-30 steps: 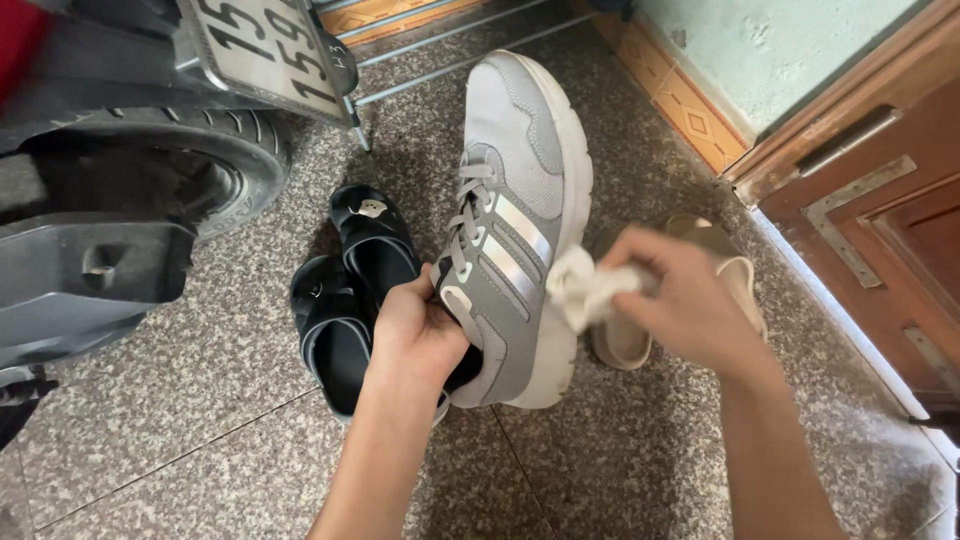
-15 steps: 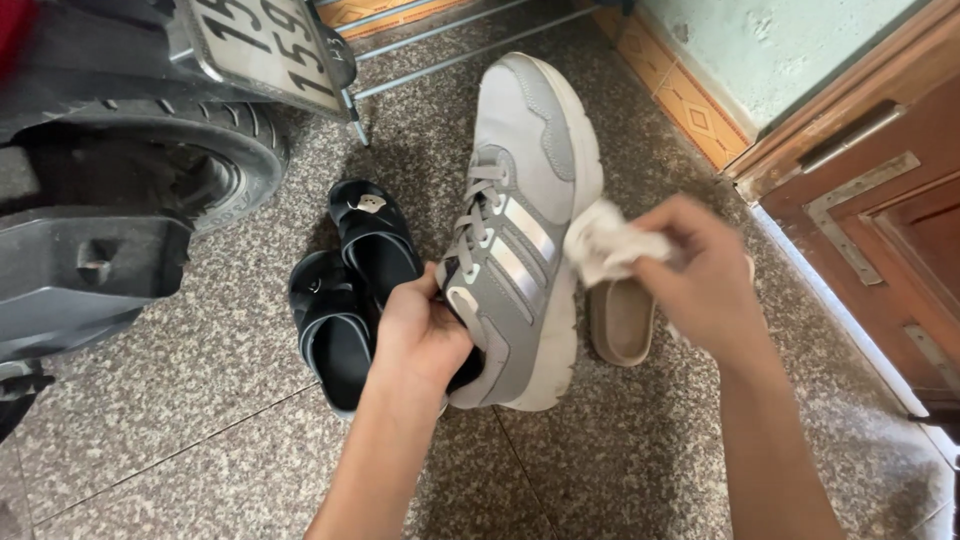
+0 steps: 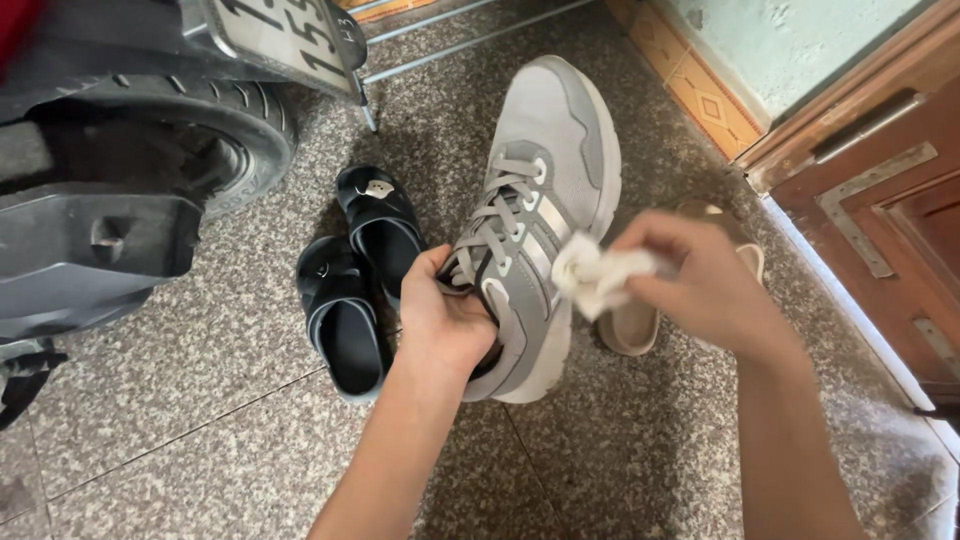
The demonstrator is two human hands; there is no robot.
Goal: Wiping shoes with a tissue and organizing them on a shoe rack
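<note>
My left hand (image 3: 450, 320) grips a grey sneaker (image 3: 545, 170) at its heel opening and holds it up, toe pointing away from me. The sneaker has grey laces, pale side stripes and a white sole. My right hand (image 3: 700, 285) pinches a crumpled white cloth (image 3: 592, 275) against the sneaker's right side, near the stripes and the sole edge.
Two black sandals (image 3: 360, 270) lie on the speckled stone floor to the left of the sneaker. A beige slipper (image 3: 635, 325) lies under my right hand. A motorbike's rear tyre (image 3: 235, 130) and plate stand at the upper left. A wooden door (image 3: 890, 220) is at the right.
The sneaker has tilted and shifted a little to the right in my left hand. My right hand moved the cloth along the shoe's right side, up and then back down to the stripes.
</note>
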